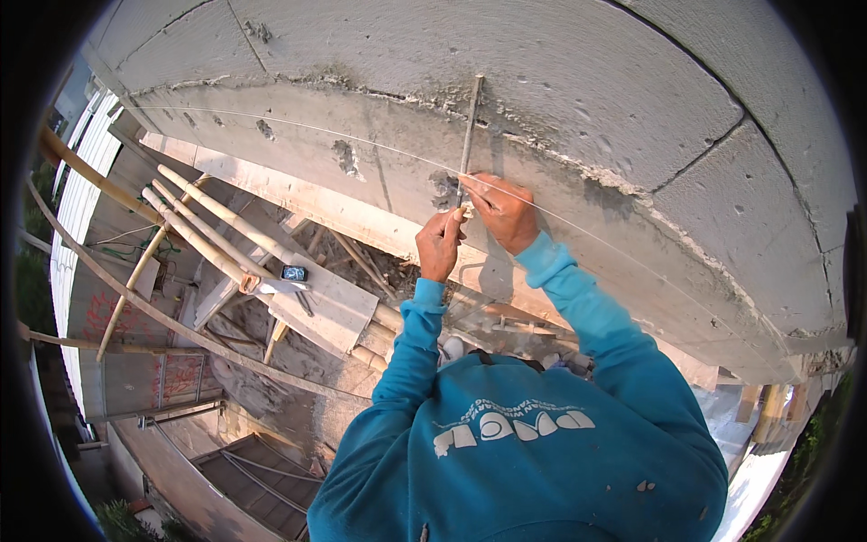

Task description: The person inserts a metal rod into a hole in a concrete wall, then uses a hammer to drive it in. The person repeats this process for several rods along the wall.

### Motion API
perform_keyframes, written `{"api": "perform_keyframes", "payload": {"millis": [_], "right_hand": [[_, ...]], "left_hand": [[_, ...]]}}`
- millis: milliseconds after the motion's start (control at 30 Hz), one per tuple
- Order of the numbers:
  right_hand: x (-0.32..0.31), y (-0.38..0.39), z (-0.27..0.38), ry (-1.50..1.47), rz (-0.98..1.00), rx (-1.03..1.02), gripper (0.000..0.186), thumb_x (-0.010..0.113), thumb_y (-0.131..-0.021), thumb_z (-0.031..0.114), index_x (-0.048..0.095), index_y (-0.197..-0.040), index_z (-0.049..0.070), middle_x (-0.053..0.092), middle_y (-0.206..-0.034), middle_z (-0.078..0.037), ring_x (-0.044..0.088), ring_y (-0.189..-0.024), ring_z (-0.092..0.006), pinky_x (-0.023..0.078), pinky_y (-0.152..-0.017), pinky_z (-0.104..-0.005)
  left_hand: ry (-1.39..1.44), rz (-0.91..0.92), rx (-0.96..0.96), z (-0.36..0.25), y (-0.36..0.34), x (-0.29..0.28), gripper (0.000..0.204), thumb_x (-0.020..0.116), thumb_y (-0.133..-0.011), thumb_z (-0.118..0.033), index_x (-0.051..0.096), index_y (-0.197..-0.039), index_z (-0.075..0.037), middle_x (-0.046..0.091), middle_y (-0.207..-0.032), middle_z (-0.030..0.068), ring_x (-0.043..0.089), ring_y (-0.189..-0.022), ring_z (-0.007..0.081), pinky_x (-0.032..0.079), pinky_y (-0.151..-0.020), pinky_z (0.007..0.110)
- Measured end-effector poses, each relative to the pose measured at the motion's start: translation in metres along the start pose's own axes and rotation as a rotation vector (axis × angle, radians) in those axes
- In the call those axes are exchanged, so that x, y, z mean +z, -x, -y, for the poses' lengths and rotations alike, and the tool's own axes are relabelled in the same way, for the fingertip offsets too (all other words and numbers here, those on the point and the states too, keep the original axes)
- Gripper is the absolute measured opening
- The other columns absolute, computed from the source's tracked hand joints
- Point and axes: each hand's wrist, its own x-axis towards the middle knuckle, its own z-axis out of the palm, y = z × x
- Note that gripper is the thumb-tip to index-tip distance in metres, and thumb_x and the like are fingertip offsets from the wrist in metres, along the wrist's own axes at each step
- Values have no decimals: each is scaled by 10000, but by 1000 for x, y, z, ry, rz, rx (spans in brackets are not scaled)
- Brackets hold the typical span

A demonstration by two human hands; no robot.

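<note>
The rod (472, 122) lies against the wall (596, 108), crossing the taut string (379, 144), the right hand (504, 212) pinching it near that crossing and the left hand (439, 244) closed at its lower end, apparently to steady it.

Sweatshirt (560, 461), one, teal; long sleeves (601, 316), lighter blue toward the cuffs (546, 259); white lettering (515, 428) across torso; small pale flecks (644, 486) below. Left hand (440, 246), right hand (504, 212): bare.
</note>
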Motion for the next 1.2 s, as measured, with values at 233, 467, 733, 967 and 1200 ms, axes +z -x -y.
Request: {"api": "perform_keyframes", "payload": {"millis": [233, 467, 733, 967, 1200], "right_hand": [[30, 12, 2, -29, -291, 27, 213, 753, -791, 71, 738, -1004, 63, 705, -940, -111, 692, -734, -228, 554, -600, -323], [31, 19, 12, -25, -319, 150, 237, 760, -771, 49, 739, -1003, 90, 707, -938, -104, 691, -737, -231, 554, -607, -330], [24, 28, 27, 10, -364, 180, 257, 763, -748, 19, 739, -995, 87, 706, -950, -101, 694, -759, -241, 557, -623, -326], [3, 53, 47, -53, -383, 324, 248, 732, -768, -40, 743, -996, 57, 704, -929, -122, 696, -784, -221, 554, -643, -310], [-5, 69, 68, -88, -349, 428, 223, 713, -790, -55, 735, -996, 26, 702, -929, -130, 690, -810, -201, 546, -673, -297]], "left_hand": [[20, -105, -17, -9, 19, 7, 375, 599, -975, -317, 705, -966, 42, 628, -744, 69, 559, -621, 103, 456, -577, 267], [-31, -82, -21, -20, 29, 9, 312, 618, -971, -262, 710, -1026, 31, 641, -787, 86, 571, -601, 105, 459, -542, 269], [-27, -74, -66, -22, 49, 10, 282, 625, -965, -240, 717, -1020, 21, 648, -787, 89, 571, -592, 105, 455, -534, 271], [-126, 20, -18, -32, 72, 5, 239, 629, -960, -226, 733, -993, -15, 651, -774, 75, 589, -665, 109, 454, -575, 282], [286, 159, -206, -42, 73, 1, 304, 600, -977, -286, 711, -946, -4, 638, -767, 18, 570, -714, 90, 437, -599, 258]]}}
